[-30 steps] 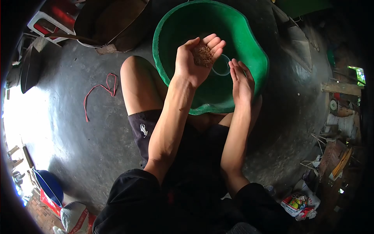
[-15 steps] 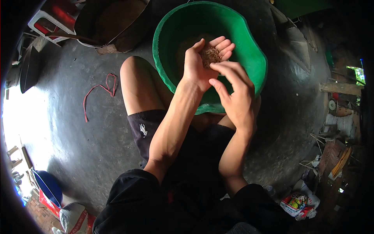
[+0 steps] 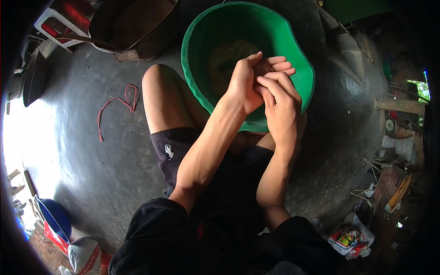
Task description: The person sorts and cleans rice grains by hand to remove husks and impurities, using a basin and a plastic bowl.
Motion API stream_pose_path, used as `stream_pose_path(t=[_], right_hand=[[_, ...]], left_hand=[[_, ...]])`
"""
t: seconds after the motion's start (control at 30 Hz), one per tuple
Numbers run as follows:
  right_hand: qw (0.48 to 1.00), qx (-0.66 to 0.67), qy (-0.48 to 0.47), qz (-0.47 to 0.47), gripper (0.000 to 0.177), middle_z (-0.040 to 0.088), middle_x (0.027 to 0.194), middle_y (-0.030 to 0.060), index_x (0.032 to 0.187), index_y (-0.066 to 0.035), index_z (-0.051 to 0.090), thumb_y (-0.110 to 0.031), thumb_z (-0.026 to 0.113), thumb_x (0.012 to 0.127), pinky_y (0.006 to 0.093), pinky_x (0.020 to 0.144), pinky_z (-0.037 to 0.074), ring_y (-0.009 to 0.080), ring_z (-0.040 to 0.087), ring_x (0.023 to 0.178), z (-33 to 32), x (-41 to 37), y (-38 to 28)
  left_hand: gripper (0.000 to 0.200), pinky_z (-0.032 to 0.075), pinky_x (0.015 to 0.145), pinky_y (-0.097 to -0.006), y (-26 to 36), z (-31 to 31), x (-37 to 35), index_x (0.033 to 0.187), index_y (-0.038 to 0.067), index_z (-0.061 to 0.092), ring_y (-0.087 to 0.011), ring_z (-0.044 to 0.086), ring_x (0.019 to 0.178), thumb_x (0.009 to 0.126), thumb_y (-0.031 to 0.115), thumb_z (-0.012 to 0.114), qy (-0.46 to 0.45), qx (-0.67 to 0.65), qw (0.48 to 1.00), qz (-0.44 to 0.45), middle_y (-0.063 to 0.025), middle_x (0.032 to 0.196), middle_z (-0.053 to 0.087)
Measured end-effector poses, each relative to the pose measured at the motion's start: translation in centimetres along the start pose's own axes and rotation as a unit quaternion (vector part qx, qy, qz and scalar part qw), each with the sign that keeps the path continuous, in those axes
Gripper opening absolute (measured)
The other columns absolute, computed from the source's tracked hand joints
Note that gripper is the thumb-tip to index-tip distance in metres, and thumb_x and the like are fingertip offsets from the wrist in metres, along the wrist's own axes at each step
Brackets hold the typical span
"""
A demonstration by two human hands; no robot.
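Observation:
Palm up and cupped over the green basin [image 3: 298, 62], my left hand [image 3: 245, 85] holds a small heap of brown husk-like grains [image 3: 262, 68]. My right hand [image 3: 282, 98] is at the edge of that palm, thumb and fingertips pinched together; whatever is between them is too small to make out. It covers part of the left palm and some of the grains. Pale, loose material [image 3: 231, 55] lies in the bottom of the basin, which stands between my legs.
A large dark pan [image 3: 149, 46] with brown contents and a wooden stick stands at upper left, near a red and white stool [image 3: 57, 18]. Red string [image 3: 117, 101] lies on the floor. A blue container [image 3: 55, 217] is lower left; wood and bags [image 3: 353, 238] lie along the right.
My left hand has tilted and shifted right and slightly down, so fewer grains show. The right hand's thumb and fingers have closed together against the left palm.

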State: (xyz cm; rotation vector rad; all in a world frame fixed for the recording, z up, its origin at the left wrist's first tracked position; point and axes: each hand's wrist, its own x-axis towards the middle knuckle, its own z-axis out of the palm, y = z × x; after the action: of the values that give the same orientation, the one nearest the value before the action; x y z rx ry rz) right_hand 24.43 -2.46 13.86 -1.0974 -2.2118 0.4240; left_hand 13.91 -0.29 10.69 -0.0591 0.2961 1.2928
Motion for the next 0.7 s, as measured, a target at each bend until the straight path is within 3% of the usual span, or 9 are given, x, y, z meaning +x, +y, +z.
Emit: stream_pose_path(t=[0.1,0.43,0.53,0.6,0.63,0.7], right_hand=[[0.999,0.018,-0.004,0.035,0.017,0.063,0.095,0.0104,0.099,-0.001,0.066,0.004,0.064,0.083,0.0389,0.072,0.052,0.0307,0.064,0.087,0.1,-0.1,-0.2],[0.999,0.017,0.038,0.002,0.009,0.064,0.091,0.0114,0.096,-0.002,0.066,-0.003,0.064,0.087,0.0370,0.069,0.052,0.0287,0.065,0.085,0.7,0.1,0.4],[0.992,0.102,0.057,0.044,0.009,0.066,0.090,0.0113,0.098,-0.002,0.067,-0.005,0.064,0.090,0.0346,0.069,0.052,0.0245,0.066,0.083,0.6,0.1,0.5],[0.930,0.307,0.065,0.194,0.015,0.069,0.093,0.0057,0.102,0.001,0.068,-0.010,0.064,0.094,0.0255,0.066,0.050,0.0135,0.064,0.081,0.6,-0.1,0.7],[0.929,0.307,0.065,0.194,0.015,0.069,0.093,0.0057,0.102,0.001,0.068,-0.010,0.064,0.094,0.0255,0.066,0.050,0.0135,0.064,0.081,0.5,-0.1,0.8],[0.895,0.363,0.054,0.253,0.016,0.068,0.092,0.0047,0.104,0.002,0.068,-0.011,0.063,0.095,0.0223,0.066,0.049,0.0101,0.062,0.079,0.2,-0.1,1.1]], left_hand=[[0.052,0.049,0.097,-0.0410,-0.1,-0.3,0.1,0.122,-0.009,0.054,-0.0334,0.061,0.112,0.103,0.029,0.024,0.012,-0.005,1.000,-0.006,-0.0203,0.118,0.064],[0.051,0.048,0.099,-0.0414,-0.3,-0.6,0.5,0.122,-0.008,0.054,-0.0332,0.061,0.111,0.103,0.028,0.023,0.002,-0.050,0.999,0.003,-0.0202,0.116,0.064],[0.051,0.048,0.099,-0.0415,-0.1,-0.7,0.4,0.122,-0.007,0.054,-0.0334,0.061,0.111,0.103,0.029,0.023,-0.005,-0.082,0.997,-0.001,-0.0197,0.115,0.065],[0.050,0.049,0.098,-0.0404,-0.1,-1.0,0.6,0.123,-0.006,0.054,-0.0325,0.062,0.111,0.103,0.028,0.023,-0.022,-0.075,0.997,0.003,-0.0185,0.114,0.065],[0.049,0.052,0.089,-0.0371,-0.1,-1.1,0.6,0.123,-0.004,0.054,-0.0308,0.062,0.111,0.103,0.029,0.024,-0.013,-0.062,0.998,0.002,-0.0173,0.114,0.066],[0.049,0.053,0.084,-0.0358,0.0,-1.7,0.7,0.123,-0.004,0.054,-0.0301,0.063,0.110,0.103,0.029,0.024,-0.033,-0.068,0.997,0.001,-0.0170,0.114,0.066]])
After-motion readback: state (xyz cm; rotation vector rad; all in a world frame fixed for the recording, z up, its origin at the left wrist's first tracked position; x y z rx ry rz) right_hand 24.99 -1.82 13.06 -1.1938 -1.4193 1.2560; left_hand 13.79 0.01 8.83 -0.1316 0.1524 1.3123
